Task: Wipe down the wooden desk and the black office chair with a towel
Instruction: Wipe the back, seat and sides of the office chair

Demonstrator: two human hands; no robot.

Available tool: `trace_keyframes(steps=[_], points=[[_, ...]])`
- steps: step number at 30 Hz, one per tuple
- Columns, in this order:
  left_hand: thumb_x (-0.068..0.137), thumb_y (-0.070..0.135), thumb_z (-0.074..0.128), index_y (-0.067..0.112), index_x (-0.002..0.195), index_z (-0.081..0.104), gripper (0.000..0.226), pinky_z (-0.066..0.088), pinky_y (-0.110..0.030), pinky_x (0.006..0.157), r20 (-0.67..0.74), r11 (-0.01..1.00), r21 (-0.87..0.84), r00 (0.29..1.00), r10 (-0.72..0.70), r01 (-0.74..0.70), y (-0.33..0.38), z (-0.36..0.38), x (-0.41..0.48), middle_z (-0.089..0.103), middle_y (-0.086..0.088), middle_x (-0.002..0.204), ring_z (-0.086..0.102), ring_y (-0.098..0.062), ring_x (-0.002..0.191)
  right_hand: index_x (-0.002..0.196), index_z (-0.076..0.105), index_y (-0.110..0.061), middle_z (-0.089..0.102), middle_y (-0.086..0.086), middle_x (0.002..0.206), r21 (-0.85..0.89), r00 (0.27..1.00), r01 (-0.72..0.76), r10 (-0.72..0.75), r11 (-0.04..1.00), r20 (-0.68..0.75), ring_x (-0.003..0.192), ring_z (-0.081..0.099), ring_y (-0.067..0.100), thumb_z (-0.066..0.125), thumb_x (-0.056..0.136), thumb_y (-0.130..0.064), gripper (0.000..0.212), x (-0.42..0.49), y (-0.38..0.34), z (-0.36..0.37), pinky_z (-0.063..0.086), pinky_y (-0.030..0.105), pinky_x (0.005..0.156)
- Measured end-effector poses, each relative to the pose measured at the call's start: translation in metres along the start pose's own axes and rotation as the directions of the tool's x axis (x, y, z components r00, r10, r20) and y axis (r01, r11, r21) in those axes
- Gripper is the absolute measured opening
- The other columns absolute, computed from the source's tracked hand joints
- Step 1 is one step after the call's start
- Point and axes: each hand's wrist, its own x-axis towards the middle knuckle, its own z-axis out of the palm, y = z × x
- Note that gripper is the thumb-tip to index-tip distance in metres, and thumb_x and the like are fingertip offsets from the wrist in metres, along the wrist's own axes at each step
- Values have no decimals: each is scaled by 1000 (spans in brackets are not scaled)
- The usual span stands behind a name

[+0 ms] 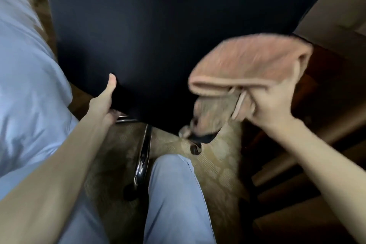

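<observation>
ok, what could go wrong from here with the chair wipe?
1. The black chair stands on a caster, and only the left hand grips its lower edge, so a hard wipe may roll or swivel it.
2. The towel has a loose tail hanging below the right hand, low toward that caster, where it might snag.

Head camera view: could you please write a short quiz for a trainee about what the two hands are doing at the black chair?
1. What does the right hand hold? A) a folded pink terry towel B) a sponge C) nothing
2. True or false: the left hand grips the edge of the black upholstered office chair.
3. Fill in: the chair's shiny chrome leg stands on a patterned beige ____.
Key: 1 A; 2 true; 3 carpet.
</observation>
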Motion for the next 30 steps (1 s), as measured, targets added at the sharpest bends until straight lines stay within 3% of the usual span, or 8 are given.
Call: trace_keyframes(steps=[3,9,10,11,12,13,21,30], points=[[59,54,90,9,137,58,96,57,-57,97,23,999,-14,999,-29,30,1,0,-5,70,-10,131,71,-33,114,120,68,-14,59,16,124,-4,942,251,-245,968,-228,119,54,38,68,86,-42,44,15,9,3,37,74,94],[71,45,90,11,123,68,66,59,-51,95,76,999,-8,996,-40,41,-10,-2,2,78,-6,115,77,-27,101,92,70,-19,71,0,88,411,983,-7,83,912,-165,78,73,32,61,77,-18,18,-102,-75,82,59,37,83],[71,47,89,10,125,68,68,59,-52,95,85,999,16,995,-46,44,-13,-1,3,77,-6,117,76,-28,104,103,71,-26,76,-1,97,457,985,-82,142,886,-97,87,77,31,57,81,-22,26,-122,-89,94,36,37,23],[69,49,89,10,127,67,72,58,-53,95,92,998,38,995,-44,41,-16,0,3,76,-6,120,75,-29,107,112,69,-30,77,-1,106,468,978,-173,208,867,-25,97,77,33,52,86,-26,32,-138,-101,106,-15,-12,73],[67,51,88,11,128,67,76,59,-53,94,89,998,52,995,-37,32,-19,2,3,76,-5,121,75,-28,108,110,70,-27,78,8,103,433,963,-267,258,861,81,94,76,41,52,84,-30,32,-151,-110,117,33,48,22],[65,51,89,12,128,66,78,59,-51,94,76,998,58,997,-29,24,-23,3,2,76,-4,121,75,-27,107,98,74,-16,77,18,91,387,924,-377,318,842,211,80,74,50,56,77,-33,32,-160,-116,124,52,70,68],[66,42,93,20,128,66,72,62,-44,86,77,992,92,992,-98,90,-29,7,-6,78,-1,114,77,-22,101,97,69,0,68,28,102,549,561,-788,692,279,454,102,64,50,83,68,2,32,-188,-95,125,50,65,95],[68,49,90,19,137,63,80,54,-50,104,25,992,96,997,74,-76,18,-9,-21,73,-5,127,71,-27,116,155,26,-16,28,14,162,820,402,-572,879,22,257,150,34,26,68,77,-14,88,-127,-95,118,24,45,127]])
